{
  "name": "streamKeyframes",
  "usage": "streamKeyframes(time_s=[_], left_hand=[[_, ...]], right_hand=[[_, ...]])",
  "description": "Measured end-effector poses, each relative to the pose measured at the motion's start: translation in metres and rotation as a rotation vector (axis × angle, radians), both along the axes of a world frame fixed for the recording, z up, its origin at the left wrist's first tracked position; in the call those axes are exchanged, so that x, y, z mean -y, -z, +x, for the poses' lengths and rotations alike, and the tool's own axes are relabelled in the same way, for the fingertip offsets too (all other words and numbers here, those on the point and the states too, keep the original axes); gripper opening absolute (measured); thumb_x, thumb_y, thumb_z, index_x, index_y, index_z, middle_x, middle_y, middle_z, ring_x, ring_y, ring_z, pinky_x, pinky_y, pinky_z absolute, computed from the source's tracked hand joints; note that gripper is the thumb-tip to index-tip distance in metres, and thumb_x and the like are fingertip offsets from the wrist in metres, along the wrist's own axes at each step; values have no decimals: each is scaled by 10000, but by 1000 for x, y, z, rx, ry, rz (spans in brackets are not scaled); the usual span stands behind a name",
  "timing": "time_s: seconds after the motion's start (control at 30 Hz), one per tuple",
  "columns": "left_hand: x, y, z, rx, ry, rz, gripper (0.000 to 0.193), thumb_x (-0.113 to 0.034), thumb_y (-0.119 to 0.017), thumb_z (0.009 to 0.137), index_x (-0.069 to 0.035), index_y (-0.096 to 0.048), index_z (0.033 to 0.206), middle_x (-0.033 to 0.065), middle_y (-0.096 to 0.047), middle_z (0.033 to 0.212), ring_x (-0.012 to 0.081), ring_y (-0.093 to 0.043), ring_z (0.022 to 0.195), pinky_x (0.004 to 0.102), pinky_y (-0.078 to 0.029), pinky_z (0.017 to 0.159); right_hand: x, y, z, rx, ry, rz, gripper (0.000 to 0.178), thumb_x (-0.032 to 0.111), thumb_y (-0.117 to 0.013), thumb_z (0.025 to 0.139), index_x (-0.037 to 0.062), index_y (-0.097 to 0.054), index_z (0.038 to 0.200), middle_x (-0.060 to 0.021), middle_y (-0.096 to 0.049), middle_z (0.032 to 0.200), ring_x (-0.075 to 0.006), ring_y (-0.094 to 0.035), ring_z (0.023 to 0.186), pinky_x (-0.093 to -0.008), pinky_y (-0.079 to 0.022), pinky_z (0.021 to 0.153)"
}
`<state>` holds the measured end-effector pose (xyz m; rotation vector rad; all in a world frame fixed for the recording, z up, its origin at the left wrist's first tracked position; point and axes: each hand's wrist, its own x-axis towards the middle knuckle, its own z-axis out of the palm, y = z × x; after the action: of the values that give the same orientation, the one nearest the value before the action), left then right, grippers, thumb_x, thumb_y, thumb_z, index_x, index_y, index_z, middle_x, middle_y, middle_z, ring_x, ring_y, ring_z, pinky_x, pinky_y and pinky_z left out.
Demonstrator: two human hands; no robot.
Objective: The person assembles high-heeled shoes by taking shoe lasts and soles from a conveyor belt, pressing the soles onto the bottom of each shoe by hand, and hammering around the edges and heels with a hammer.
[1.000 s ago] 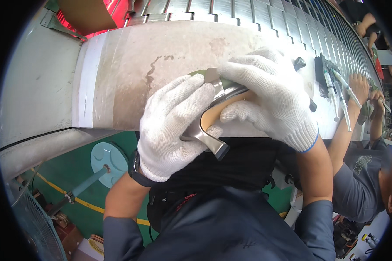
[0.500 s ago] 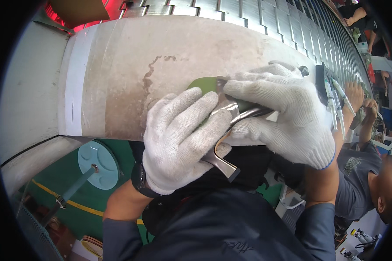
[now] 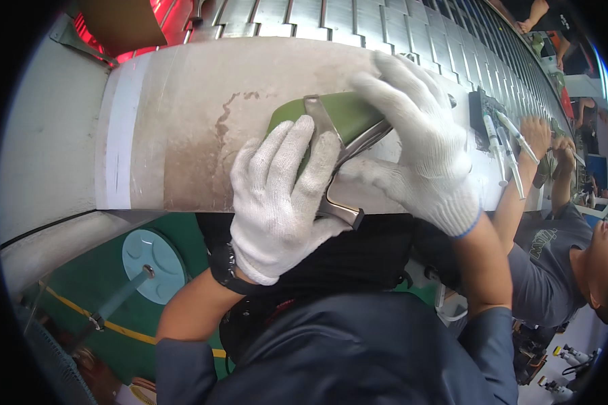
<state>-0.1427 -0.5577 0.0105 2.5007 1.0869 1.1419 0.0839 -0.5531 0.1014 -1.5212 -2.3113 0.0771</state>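
A high-heeled sandal [image 3: 346, 213] with metallic bronze straps sits on a green shoe last [image 3: 351, 113] over the pale work board. My left hand [image 3: 273, 192], in a white knit glove, wraps its near left side, fingers on the strap and thumb by the heel. The heel points toward me. My right hand [image 3: 425, 145], gloved alike, is beside the sandal's right side with its fingers raised and spread. Its thumb lies close to the sandal's edge; whether it touches is unclear.
A metal slat conveyor [image 3: 358, 20] runs beyond the stained board [image 3: 189, 88]. Several syringes [image 3: 496, 145] lean at a black holder [image 3: 478, 115] on the right, near a co-worker's hand [image 3: 536, 137]. A light-blue round stool [image 3: 153, 266] stands lower left.
My right hand has lifted off the sandal, its fingers opening up and away. The sandal has shifted slightly up and left, showing more of the green last. My left hand keeps its hold.
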Motion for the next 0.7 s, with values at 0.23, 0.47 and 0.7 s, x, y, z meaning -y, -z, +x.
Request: streamKeyframes(time_s=[0.23,0.47,0.7], left_hand=[[-23,-30,-1,-51,154,-140,883,-291,-947,799,5,-570,1541,300,-592,1540,484,-554,1450,546,-428,1226],[-68,-54,58,-187,242,-386,950,-279,-916,813,-31,-488,1624,276,-667,1423,457,-655,1307,504,-499,1161],[-75,-64,62,-246,324,-415,926,-251,-860,864,-9,-447,1656,279,-681,1401,422,-688,1293,456,-511,1151]], right_hand=[[51,78,94,-589,648,150,381,90,-785,963,-24,-737,1324,-252,-718,1309,-393,-745,1201,-450,-604,1021],[53,79,92,-18,363,308,522,-21,-680,889,59,-702,1404,-195,-739,1199,-395,-688,1083,-500,-542,978],[54,53,84,-459,417,-171,390,24,-732,955,47,-700,1343,-147,-778,1057,-294,-781,977,-371,-608,928]])
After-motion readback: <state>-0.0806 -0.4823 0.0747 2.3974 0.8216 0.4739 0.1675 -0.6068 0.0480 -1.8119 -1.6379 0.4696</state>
